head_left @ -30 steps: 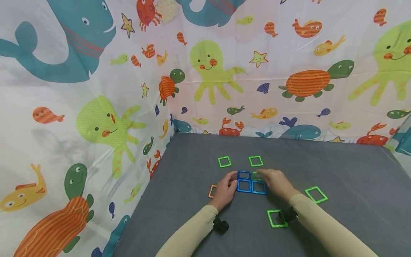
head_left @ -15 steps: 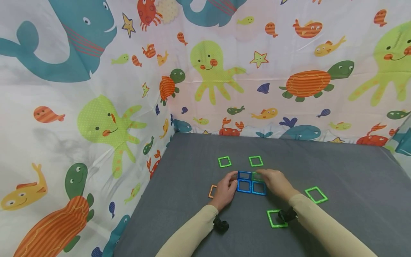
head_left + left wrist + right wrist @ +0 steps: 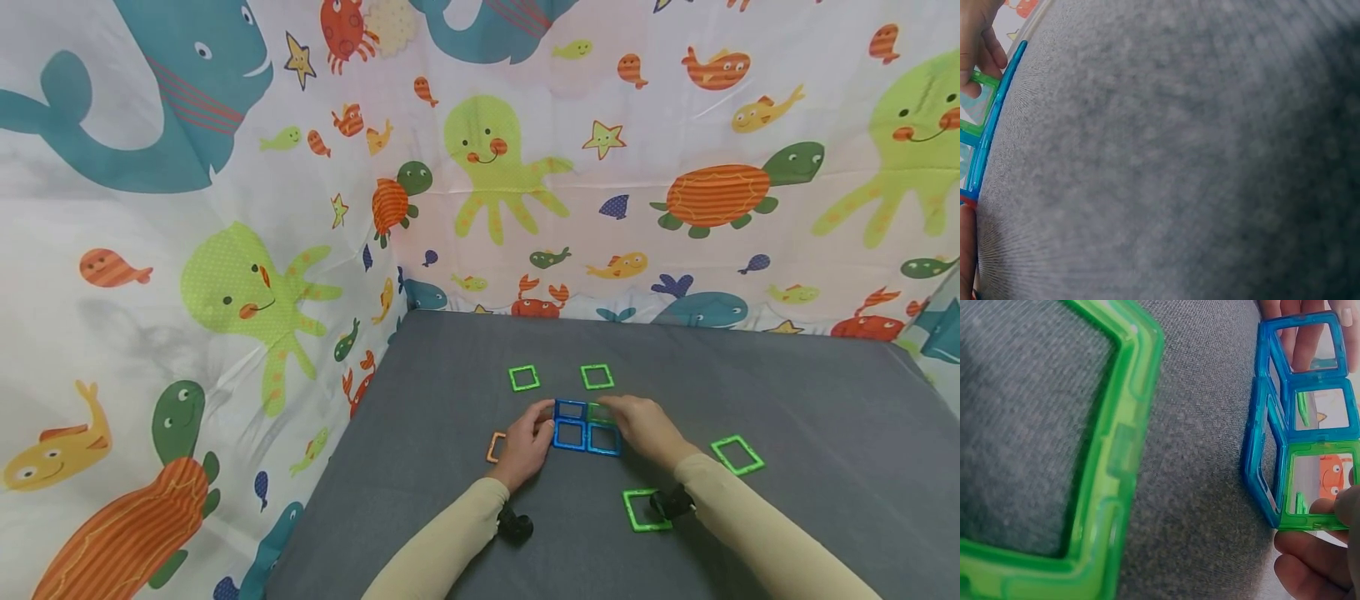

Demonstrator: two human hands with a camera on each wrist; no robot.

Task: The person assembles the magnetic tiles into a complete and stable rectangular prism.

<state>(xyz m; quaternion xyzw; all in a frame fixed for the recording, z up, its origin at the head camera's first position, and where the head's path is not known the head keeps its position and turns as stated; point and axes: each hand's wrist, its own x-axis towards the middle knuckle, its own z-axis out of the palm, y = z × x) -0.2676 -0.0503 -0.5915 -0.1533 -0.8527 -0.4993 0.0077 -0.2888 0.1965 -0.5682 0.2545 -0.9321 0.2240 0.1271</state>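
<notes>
Blue square magnetic tiles and a green one form a joined group between the hands. Two blue tiles (image 3: 570,447) lie flat; in the right wrist view a row of blue upright tiles (image 3: 1321,435) and the green tile (image 3: 1291,447) stands along them. My right hand (image 3: 647,429) pinches the green tile at its outer edge, thumb on one face and fingers behind. My left hand (image 3: 525,450) holds the left end of the group, its fingers (image 3: 1305,350) showing through the frame of the end blue tile. Most of the left hand is out of its own wrist view.
Two green tiles (image 3: 524,388) lie behind the group. Another green tile (image 3: 738,472) is at the right, and a green tile (image 3: 637,527) lies under the right wrist. An orange tile (image 3: 491,450) is partly hidden by the left hand. A printed cloth (image 3: 577,92) backs the grey surface (image 3: 442,358).
</notes>
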